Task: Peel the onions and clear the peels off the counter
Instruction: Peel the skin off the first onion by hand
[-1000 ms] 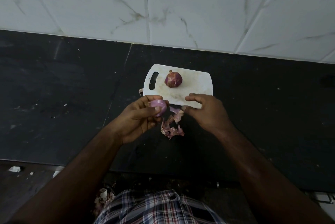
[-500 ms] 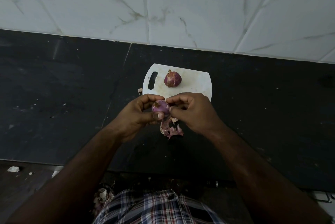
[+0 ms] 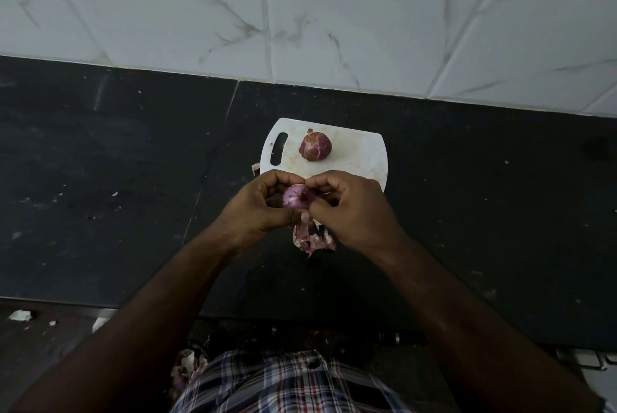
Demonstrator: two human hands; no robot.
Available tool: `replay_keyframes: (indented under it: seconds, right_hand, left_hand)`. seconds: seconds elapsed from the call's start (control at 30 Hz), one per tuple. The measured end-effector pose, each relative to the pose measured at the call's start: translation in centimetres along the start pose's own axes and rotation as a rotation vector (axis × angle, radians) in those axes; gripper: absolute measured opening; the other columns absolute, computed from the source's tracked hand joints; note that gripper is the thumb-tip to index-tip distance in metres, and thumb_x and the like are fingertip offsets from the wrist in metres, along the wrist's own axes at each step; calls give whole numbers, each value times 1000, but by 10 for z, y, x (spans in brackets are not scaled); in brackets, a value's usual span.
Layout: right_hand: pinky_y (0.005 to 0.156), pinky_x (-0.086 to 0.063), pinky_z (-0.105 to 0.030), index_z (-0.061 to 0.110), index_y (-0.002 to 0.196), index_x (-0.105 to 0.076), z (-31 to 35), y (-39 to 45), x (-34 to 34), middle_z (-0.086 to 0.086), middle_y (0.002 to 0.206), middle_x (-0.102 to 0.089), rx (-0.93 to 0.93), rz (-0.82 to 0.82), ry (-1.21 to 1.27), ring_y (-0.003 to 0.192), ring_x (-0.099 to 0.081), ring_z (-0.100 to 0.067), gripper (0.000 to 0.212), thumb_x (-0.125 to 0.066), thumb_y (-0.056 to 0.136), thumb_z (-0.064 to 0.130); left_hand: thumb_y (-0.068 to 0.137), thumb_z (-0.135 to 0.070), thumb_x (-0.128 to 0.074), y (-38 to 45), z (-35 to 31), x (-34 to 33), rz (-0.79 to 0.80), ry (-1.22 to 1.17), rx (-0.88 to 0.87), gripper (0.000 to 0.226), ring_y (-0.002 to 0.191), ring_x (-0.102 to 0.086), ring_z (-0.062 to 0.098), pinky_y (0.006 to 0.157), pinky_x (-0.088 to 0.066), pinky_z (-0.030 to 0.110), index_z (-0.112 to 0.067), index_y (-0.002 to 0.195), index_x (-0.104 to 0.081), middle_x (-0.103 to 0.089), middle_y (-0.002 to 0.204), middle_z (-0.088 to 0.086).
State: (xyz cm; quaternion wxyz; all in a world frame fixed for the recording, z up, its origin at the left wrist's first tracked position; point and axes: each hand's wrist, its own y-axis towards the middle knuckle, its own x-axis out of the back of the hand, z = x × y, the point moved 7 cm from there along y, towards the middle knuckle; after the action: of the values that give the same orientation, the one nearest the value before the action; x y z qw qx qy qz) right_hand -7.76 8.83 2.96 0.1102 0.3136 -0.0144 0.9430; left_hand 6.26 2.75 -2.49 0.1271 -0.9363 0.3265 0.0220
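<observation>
**Peeling: first onion in hand**

You are mid-peel. Your left hand cradles the small, pale purple, partly skinned onion, fingers curled round it, above the black stone worktop just in front of the white plastic cutting board. Your right hand meets it from the other side, fingertips pinching at the skin near the top; both grips are closed.

A loose pile of pinkish peels lies on the worktop beneath your hands. A second, unpeeled dark red onion sits on the board, toward the worktop's back edge.

Next, strip off the remaining skin, then peel the second onion.
</observation>
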Motion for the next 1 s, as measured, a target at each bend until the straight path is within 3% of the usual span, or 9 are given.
replay_keyframes:
  seconds: [0.2,0.47,0.6,0.7,0.87,1.0]
  right_hand:
    - [79,-56,-19,19,114,-70,5,-2,-1,8,101,-73,2,13,-38,89,-67,-2,31,-72,84,19]
    - [85,-58,-29,17,113,-70,-4,1,4,4,101,-74,-47,5,-29,91,-68,-5,30,-67,85,7]
    - [86,-58,-31,21,109,-73,-8,1,9,10,101,-74,-66,5,83,94,-68,-2,19,-69,90,19]
    - [84,-59,-30,19,105,-76,-6,-2,10,8,98,-76,-17,-28,89,91,-69,-2,18,-72,88,16]
    - [86,-58,-29,16,105,-77,-6,-4,14,5,98,-76,31,-118,9,91,-69,-2,21,-67,88,8]
    - [85,-59,-31,19,108,-75,-7,-5,15,9,99,-76,2,-101,67,91,-70,-1,25,-69,85,11]
  left_hand:
    - [65,-3,-85,-2,1,-1,-2,27,9,57,113,-66,38,97,-56,50,-6,118,-64,-69,120,19]
    - [65,-1,-86,-1,4,-5,39,-46,28,57,110,-69,31,94,-57,42,-5,118,-63,-70,120,18]
    - [68,-5,-82,1,3,-2,-23,-47,-4,54,110,-69,33,93,-58,42,-5,119,-63,-72,117,14]
    - [67,-8,-84,1,3,0,-49,-13,-13,53,109,-69,33,92,-57,45,-7,116,-64,-72,116,13]
    - [67,-8,-86,-1,-1,-1,-64,5,-33,53,106,-70,28,85,-59,38,-8,116,-64,-72,116,13]
    - [74,-1,-80,-3,-4,-5,-62,-58,-28,47,91,-71,17,69,-56,24,-4,117,-61,-74,109,10]
